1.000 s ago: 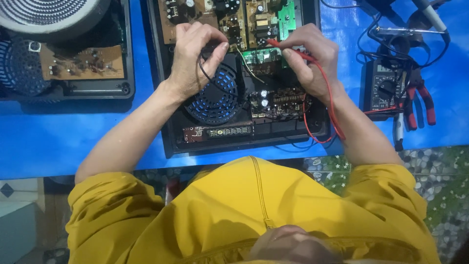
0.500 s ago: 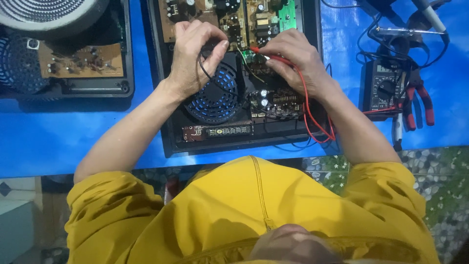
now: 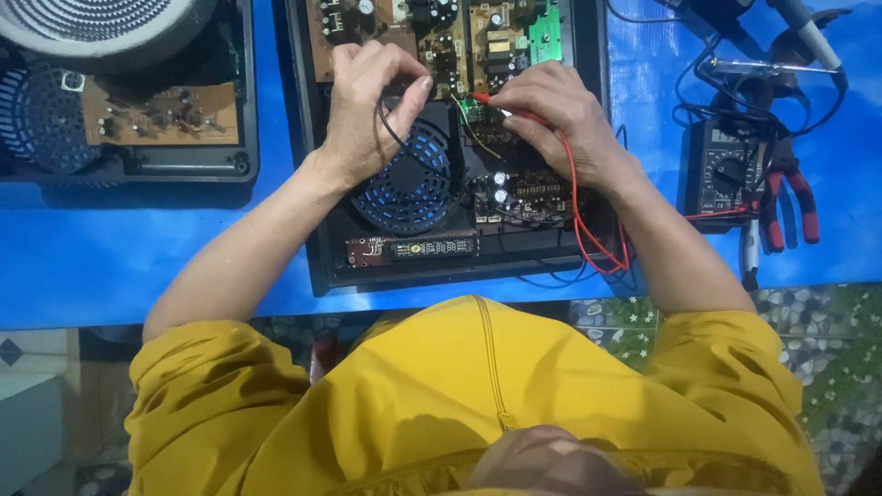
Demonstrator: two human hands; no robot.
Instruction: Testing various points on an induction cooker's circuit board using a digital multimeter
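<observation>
The left hand (image 3: pixel 367 110) has its grip pinched on a black probe lead (image 3: pixel 390 129), thumb and forefinger pressed together above the round blue-lit cooling fan (image 3: pixel 409 179) of an opened appliance in a black case (image 3: pixel 322 248). The black lead loops down from the fingertips and curls over the fan grille; the probe tip itself is hidden under the fingers, so its direction cannot be told.

The right hand (image 3: pixel 551 115) has its grip closed around a red probe (image 3: pixel 487 99). The probe's long axis runs roughly sideways, its tip pointing toward the left hand and resting on a small green circuit board (image 3: pixel 470 112) just in front of the fingertips. The red wire (image 3: pixel 579 211) leaves the back of this grip, drops along the wrist and loops near the lower edge of the case.

Beyond both grips lie brown circuit boards (image 3: pixel 441 28) crowded with components. Below the fan, nearer the person, is a narrow display board (image 3: pixel 413 248).

Outward from the right grip, on the blue tabletop (image 3: pixel 138 248), sit a dark multimeter (image 3: pixel 726 174) and red-handled pliers (image 3: pixel 790 197), well apart from the hand. Outward from the left grip sits a second opened appliance (image 3: pixel 119 119) with a brown board. The person wears a yellow garment (image 3: pixel 478 395).
</observation>
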